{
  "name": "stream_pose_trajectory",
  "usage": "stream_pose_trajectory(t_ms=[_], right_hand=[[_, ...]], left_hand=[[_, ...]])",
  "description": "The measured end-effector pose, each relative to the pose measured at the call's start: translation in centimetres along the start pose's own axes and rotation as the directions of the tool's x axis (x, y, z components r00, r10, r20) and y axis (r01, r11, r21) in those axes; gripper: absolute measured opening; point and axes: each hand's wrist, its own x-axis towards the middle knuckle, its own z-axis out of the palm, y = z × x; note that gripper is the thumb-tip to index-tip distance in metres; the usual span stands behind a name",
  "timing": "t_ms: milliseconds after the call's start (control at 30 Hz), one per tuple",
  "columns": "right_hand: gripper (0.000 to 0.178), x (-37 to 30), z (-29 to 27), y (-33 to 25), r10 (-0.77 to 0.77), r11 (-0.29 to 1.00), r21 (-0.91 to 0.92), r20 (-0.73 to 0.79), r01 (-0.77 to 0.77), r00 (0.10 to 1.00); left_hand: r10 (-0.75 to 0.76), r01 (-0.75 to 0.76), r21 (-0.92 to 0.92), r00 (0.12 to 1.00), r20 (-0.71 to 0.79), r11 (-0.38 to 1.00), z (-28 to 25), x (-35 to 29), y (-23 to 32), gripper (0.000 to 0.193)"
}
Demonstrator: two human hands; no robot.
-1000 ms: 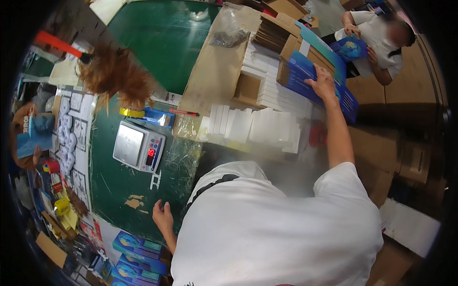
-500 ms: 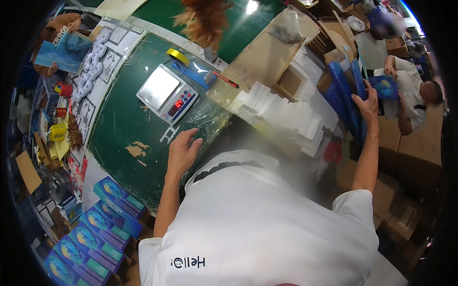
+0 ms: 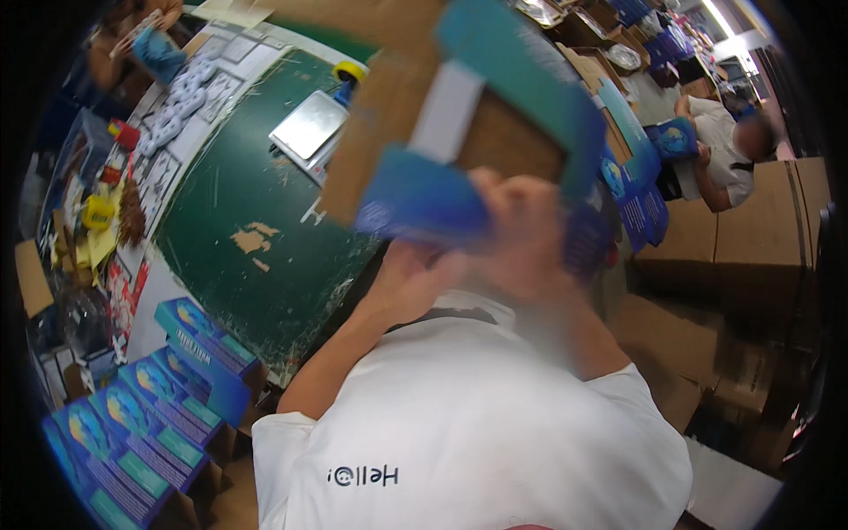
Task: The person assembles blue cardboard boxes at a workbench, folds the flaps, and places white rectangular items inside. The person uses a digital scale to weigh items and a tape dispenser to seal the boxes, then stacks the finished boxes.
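Observation:
A blue-and-teal printed cardboard box, unfolded with its brown inner side showing, is held up in front of my chest. My right hand, smeared by motion, closes over its lower blue flap. At the bottom edge of that flap, my left hand grips the box, its fingertips partly hidden. Behind the box, a digital scale with a silver pan is partly covered. The scale sits on the green tabletop.
Several blue printed boxes stand at the lower left. More blue flat boxes lean at the right. A yellow tape roll is beyond the scale. Two people work at the far left and right. Large brown cartons line the right side.
My right hand has come from the right-hand stack to the middle, bringing a cardboard box. My left hand has moved from the table edge to grip it. The box now hides part of the scale.

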Motion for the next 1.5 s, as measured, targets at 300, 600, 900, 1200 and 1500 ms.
stream_pose_trajectory(t_ms=[300,600,900,1200,1500], right_hand=[[0.052,9.7,4.7,-0.2,-0.031,0.974,0.204,-0.323,0.101,0.946],[0.041,14.2,11.2,-2.6,-0.132,0.756,0.641,0.349,-0.133,0.928],[0.033,10.3,14.7,-3.7,-0.313,0.672,0.740,0.266,0.014,0.912],[0.101,8.0,18.8,-4.1,-0.807,0.437,0.730,0.061,0.525,0.587],[0.123,6.1,17.3,-6.5,-0.852,0.406,0.734,0.087,0.545,0.517]], left_hand=[[0.115,-0.261,-0.221,0.849,-0.516,0.940,-10.6,-10.8,0.2,0.020],[0.576,0.431,0.500,-0.058,-0.815,0.751,-8.4,-14.2,1.6,0.053],[0.390,0.689,0.421,0.213,-0.896,0.590,-6.2,-9.0,0.0,0.049],[-0.215,0.105,-0.195,0.236,-0.948,0.975,-1.4,-11.6,-4.4,0.033],[-0.036,-0.089,-0.100,0.537,-0.843,0.991,2.0,-16.6,-6.1,0.028]])
